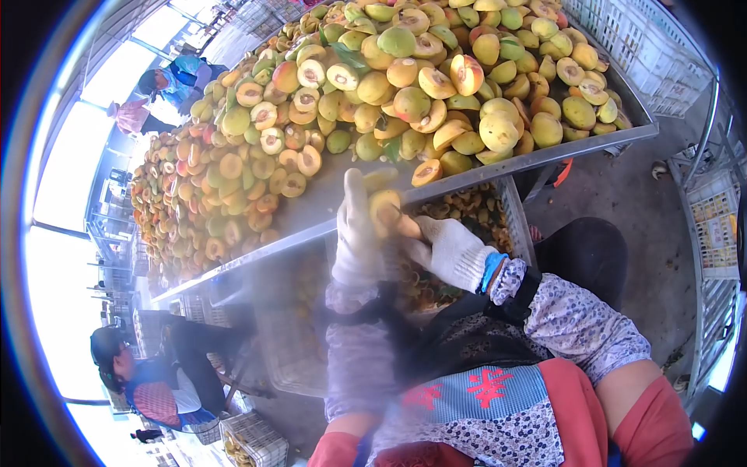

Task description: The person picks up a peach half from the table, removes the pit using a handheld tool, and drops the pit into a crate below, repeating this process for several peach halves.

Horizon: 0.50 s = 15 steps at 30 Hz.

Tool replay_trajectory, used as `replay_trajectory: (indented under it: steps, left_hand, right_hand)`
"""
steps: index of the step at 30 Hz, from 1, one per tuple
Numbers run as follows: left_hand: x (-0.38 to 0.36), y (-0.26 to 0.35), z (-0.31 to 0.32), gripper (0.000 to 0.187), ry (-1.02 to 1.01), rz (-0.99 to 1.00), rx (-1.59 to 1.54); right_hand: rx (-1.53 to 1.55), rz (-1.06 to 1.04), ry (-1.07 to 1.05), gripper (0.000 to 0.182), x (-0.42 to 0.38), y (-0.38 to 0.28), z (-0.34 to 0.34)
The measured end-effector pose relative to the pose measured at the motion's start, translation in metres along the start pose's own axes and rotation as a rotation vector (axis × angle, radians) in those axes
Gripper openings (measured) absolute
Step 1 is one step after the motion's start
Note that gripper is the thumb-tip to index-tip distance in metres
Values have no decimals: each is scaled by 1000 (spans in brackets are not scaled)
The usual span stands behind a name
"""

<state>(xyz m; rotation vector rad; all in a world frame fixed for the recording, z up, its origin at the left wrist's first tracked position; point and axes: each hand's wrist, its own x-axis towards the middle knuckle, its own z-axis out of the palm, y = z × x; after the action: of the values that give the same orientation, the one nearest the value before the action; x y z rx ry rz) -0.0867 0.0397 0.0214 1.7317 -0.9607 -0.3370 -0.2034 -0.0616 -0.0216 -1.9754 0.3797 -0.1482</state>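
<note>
My left hand (pixel 358 229), in a white knit glove, is closed around a cut yellow peach half (pixel 385 212) at the front edge of the metal table (pixel 299 226). Close against the fruit is my right hand (pixel 455 253), also gloved, with its fingers curled together. Whatever the right fingers grip is too small and blurred to make out. Just beyond both hands lies a large heap of whole and halved peaches (pixel 401 101), yellow-green with red blush. One peach half (pixel 427 172) rests cut side up at the table's rim.
Below the table edge, a crate (pixel 517 222) holds many cut fruit pieces. White plastic crates (pixel 642 54) stand at the upper right, with a metal rack (pixel 692 233) beneath. A seated person (pixel 167 381) is at the lower left; two more people (pixel 175 82) are beyond the heap.
</note>
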Motion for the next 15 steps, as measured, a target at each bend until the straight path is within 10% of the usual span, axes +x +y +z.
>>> replay_trajectory:
  steps: [4,12,15]
  left_hand:
    - [5,-22,26,63,336,15,-198]
    - [9,-20,6,60,-116,21,-49]
    - [8,-12,14,56,76,-63,-193]
  right_hand:
    - [378,-13,-11,38,0,3,17]
    - [106,-76,-250,54,3,12,1]
    - [468,359,-521,50,0,-11,-23]
